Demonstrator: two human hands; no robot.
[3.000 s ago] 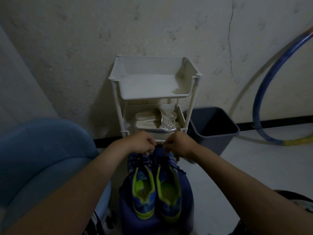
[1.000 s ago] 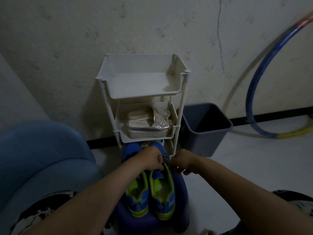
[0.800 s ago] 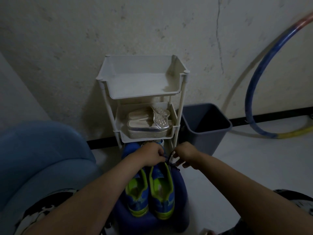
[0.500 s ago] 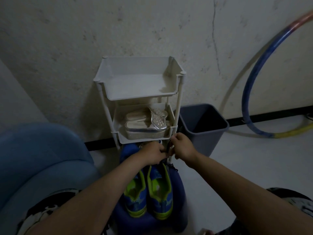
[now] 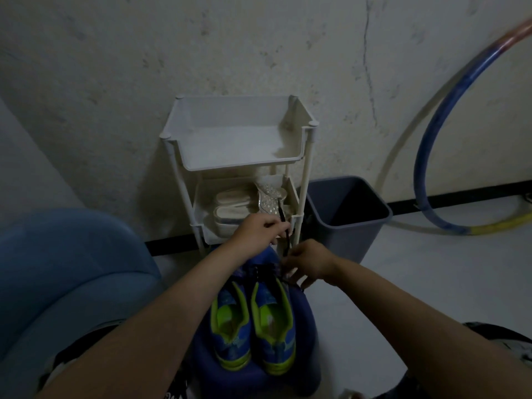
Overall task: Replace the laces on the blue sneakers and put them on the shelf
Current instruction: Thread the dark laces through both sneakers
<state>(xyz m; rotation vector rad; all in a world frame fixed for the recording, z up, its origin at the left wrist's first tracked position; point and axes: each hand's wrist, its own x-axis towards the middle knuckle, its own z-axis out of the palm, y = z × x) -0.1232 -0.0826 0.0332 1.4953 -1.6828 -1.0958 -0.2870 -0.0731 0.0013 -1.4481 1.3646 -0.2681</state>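
Two blue sneakers (image 5: 253, 326) with green insides, side by side on a dark blue stool (image 5: 305, 332), heels by its near edge, toes by its far edge. Left hand (image 5: 257, 231) up above the toes, pinching a dark lace (image 5: 286, 242) and holding it up. Right hand (image 5: 309, 262) just below, by the toe of the right sneaker, fingers curled round the same lace. White shelf (image 5: 239, 166) right behind the stool, with silver sandals (image 5: 233, 211) on its middle tray. Grey bin (image 5: 345, 234) just beside the shelf, hoop (image 5: 419, 174) leaning on the wall, blue chair (image 5: 72, 269) on the left
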